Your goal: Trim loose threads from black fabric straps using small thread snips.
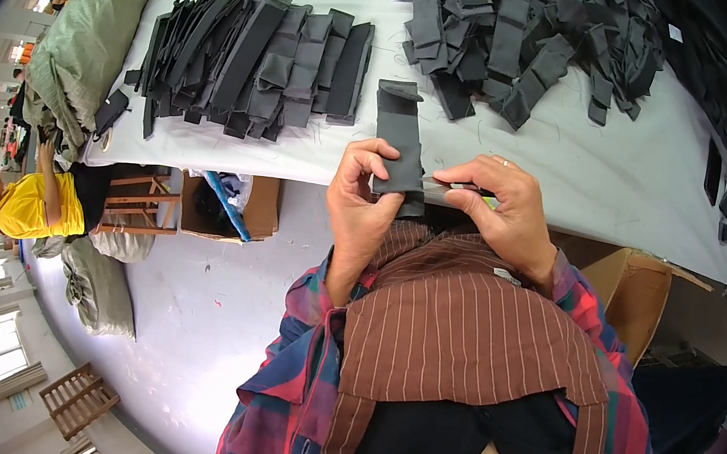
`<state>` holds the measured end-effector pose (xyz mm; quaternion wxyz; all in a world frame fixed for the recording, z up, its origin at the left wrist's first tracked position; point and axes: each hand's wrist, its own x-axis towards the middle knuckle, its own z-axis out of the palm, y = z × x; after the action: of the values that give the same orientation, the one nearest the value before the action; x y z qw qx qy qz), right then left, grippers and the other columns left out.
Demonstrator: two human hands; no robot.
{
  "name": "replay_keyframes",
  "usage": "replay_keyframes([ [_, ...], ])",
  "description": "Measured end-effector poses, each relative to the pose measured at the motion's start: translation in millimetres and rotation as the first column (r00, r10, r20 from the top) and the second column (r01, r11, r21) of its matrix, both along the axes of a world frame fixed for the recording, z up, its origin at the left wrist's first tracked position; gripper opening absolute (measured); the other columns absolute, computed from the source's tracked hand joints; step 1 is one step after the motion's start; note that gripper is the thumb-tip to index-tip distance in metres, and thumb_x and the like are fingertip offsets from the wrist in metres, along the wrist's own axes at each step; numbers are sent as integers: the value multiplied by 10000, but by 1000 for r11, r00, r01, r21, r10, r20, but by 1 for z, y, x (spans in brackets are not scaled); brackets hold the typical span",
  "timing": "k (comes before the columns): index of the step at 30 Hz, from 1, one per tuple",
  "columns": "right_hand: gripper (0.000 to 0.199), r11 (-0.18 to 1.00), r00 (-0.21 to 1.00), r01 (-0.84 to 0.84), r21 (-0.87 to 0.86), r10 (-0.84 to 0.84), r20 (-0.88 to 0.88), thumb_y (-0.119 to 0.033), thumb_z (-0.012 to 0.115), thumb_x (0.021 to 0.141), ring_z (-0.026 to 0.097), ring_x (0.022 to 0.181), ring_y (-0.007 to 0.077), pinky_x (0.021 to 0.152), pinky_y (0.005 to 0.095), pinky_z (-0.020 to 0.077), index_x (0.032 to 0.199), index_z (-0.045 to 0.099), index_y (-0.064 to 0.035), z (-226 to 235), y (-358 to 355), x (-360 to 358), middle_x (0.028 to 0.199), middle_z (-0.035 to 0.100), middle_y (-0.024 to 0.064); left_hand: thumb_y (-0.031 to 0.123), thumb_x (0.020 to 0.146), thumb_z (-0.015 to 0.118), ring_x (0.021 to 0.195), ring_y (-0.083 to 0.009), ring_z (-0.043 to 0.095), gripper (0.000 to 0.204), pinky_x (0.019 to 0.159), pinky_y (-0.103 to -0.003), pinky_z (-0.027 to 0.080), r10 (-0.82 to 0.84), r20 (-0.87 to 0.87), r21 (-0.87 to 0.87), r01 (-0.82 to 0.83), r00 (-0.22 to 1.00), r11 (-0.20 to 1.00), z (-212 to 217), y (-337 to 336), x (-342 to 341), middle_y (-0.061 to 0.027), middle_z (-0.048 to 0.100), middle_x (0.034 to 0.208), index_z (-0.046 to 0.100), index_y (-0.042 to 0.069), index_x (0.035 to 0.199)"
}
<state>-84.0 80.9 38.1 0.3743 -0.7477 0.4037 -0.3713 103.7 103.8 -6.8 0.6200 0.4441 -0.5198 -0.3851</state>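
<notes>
At the near edge of the worktop (299, 159), the left hand (360, 199) has its fingers clamped on a dark fabric strip (402, 140), and the right hand's fingers pinch a slim tool (465, 186). If that tool skids off the strip's right side, it could nick the cloth or the left thumb. An overlapping row of strips (252, 61) toward the left edge and a loose heap (508, 35) farther back limit the room for laying anything down.

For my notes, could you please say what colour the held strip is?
The fabric strip is dark grey, best seen in the head view.
</notes>
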Motion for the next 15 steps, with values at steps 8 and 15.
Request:
replay_keyframes([
  [8, 134, 984, 997, 12, -175, -25, -75, -199, 731, 742, 557, 663, 192, 609, 309, 360, 850, 686, -133, -5, 1, 17, 738, 645, -1, -194, 643, 577, 946, -121, 527, 387, 849, -238, 438, 27, 4, -47, -27, 1000, 999, 1, 2, -8, -98, 529, 1044, 433, 51, 906],
  [15, 112, 977, 984, -7, -213, -31, -174, -185, 724, 748, 553, 641, 199, 604, 312, 370, 838, 679, -136, -10, 0, 17, 726, 632, -1, -183, 648, 609, 941, -125, 536, 389, 834, -233, 442, 11, 22, -47, -10, 1000, 999, -5, 3, -8, -100, 529, 1033, 453, 40, 927],
])
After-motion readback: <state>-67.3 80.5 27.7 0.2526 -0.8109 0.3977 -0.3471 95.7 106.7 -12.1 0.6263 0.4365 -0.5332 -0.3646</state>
